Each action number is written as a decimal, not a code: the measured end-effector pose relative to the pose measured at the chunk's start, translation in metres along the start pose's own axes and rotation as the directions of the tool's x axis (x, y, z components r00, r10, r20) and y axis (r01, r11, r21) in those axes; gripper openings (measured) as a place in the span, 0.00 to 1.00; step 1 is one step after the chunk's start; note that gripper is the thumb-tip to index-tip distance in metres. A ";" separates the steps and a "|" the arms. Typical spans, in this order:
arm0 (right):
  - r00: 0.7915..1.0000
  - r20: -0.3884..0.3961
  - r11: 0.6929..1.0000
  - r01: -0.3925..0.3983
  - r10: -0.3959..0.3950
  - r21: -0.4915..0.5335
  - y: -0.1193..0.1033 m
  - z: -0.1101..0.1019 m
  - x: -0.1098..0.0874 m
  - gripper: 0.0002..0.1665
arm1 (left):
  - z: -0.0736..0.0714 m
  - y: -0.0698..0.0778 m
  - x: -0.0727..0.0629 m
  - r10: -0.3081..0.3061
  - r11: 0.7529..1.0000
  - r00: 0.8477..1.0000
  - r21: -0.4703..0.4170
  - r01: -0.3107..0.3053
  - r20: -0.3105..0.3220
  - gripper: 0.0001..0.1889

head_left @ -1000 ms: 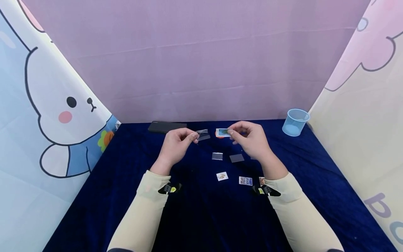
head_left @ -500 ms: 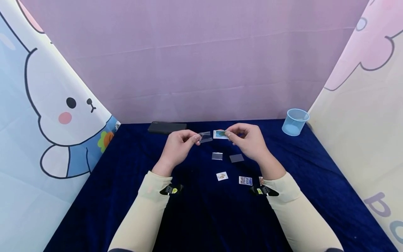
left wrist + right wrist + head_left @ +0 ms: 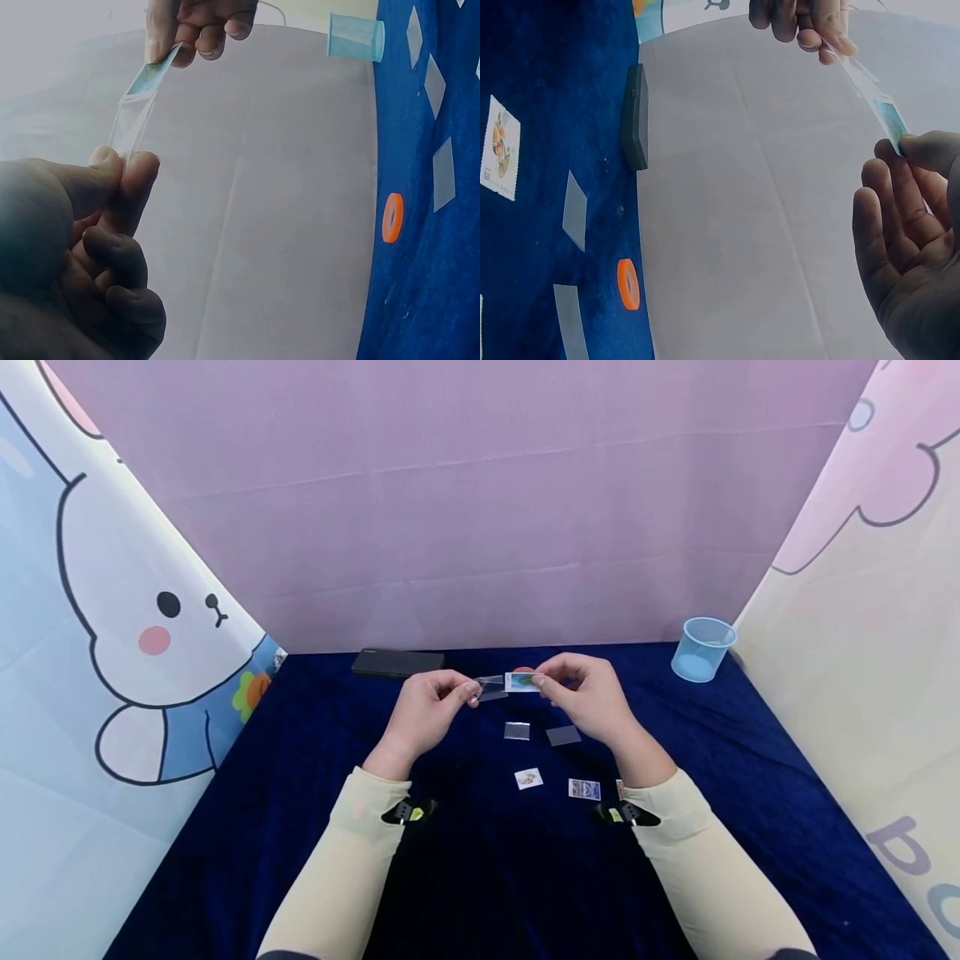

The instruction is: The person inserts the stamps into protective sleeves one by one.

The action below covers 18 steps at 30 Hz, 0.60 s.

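My left hand (image 3: 426, 714) pinches a small clear plastic sleeve (image 3: 491, 692) between thumb and forefinger. Opposite it, my right hand (image 3: 596, 703) pinches a blue-green stamp (image 3: 519, 682) with a white border by its right end. Both are held up above the cloth. In the left wrist view, the leading edge of the stamp (image 3: 145, 81) meets the mouth of the sleeve (image 3: 131, 124); how far it lies inside, I cannot tell. Two more clear sleeves, a left one (image 3: 517, 731) and a right one (image 3: 564, 736), lie below the hands.
Nearer me lie a white stamp (image 3: 528, 779), a purplish stamp (image 3: 584, 789) and a third stamp (image 3: 620, 789) partly behind the right wrist. An orange ring (image 3: 392, 217) sits behind the hands. A black case (image 3: 397, 662) lies at the back, a blue cup (image 3: 702, 649) at back right.
The right hand has moved left and slightly down with the stamp. My left hand has shifted a little right with the sleeve, so the gap between stamp and sleeve has closed.
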State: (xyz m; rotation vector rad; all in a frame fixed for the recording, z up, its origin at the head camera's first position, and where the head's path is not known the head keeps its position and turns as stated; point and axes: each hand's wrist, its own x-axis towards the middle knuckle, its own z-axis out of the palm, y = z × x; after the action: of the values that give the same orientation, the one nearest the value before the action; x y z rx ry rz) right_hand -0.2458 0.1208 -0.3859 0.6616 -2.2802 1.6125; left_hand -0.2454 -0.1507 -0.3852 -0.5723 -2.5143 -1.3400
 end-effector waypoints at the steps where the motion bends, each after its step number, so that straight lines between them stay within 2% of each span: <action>1: 1.000 -0.002 1.000 0.000 0.000 -0.004 0.000 0.000 0.000 0.03 | 0.000 0.000 0.000 0.001 1.000 1.000 0.001 -0.001 0.000 0.12; 18: 1.000 -0.009 0.999 -0.003 0.003 -0.032 0.002 0.003 0.000 0.02 | 0.000 -0.001 -0.001 0.003 1.000 1.000 0.013 -0.003 -0.001 0.12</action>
State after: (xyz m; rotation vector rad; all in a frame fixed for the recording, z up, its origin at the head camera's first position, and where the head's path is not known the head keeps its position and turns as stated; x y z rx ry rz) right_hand -0.2468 0.1189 -0.3881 0.6428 -2.2966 1.5741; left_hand -0.2449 -0.1512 -0.3858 -0.5730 -2.5185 -1.3212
